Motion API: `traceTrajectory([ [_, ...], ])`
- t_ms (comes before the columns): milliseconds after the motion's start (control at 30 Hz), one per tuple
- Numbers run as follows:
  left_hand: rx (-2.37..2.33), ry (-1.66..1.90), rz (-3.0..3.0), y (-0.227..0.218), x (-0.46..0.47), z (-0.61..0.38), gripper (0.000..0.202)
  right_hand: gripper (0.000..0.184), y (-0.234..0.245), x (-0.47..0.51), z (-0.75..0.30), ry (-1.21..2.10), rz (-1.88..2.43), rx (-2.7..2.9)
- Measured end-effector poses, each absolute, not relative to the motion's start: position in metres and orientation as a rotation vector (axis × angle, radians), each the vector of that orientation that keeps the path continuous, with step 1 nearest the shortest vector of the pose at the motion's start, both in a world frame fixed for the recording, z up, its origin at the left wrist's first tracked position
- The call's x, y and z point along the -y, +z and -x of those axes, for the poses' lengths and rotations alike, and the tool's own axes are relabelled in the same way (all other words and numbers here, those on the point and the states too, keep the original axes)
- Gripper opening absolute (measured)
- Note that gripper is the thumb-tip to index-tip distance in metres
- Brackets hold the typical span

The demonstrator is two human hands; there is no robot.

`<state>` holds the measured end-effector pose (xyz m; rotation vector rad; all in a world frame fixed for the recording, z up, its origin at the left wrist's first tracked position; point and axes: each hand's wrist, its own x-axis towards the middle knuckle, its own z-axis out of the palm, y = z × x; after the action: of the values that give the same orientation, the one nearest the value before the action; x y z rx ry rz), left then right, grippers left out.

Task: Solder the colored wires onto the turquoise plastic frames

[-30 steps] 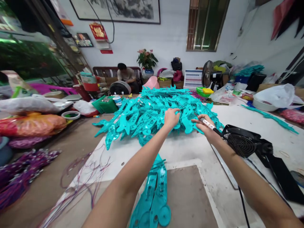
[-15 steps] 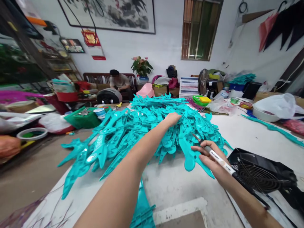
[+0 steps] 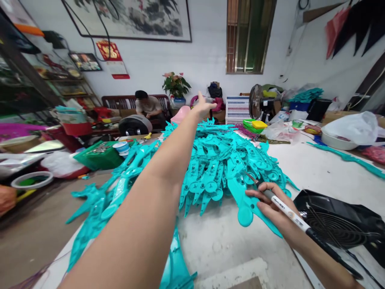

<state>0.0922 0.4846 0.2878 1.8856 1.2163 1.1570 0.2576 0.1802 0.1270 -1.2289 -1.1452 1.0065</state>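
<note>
Here, heaped teal plastic parts, glossy, flat

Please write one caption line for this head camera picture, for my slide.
Left hand stretches open above the far side of a turquoise plastic parts pile; right hand holds a soldering iron.

You have two hands in view: your left hand stretched over the far edge of the pile and your right hand holding one soldering iron near the worktop's right edge. One heap of teal plastic parts, too many to count, covers the worktop's middle, with one more loose teal strip toward its right edge. You can also count two fans, one black fan lying by your right hand and one standing fan at the far edge, plus one white basket, one potted plant, one framed painting and one seated person.
</note>
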Motion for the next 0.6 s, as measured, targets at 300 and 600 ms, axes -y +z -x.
traceTrajectory([
  [300,-1.503,0.807,-1.721,0.174,-0.326,-0.097,0.045,0.035,0.132,-0.186,-0.248,0.967,1.097,1.099],
  [600,-1.050,0.743,-0.766,0.141,-0.236,-0.105,0.015,0.022,0.138,-0.209,-0.245,0.172,1.527,1.476],
])
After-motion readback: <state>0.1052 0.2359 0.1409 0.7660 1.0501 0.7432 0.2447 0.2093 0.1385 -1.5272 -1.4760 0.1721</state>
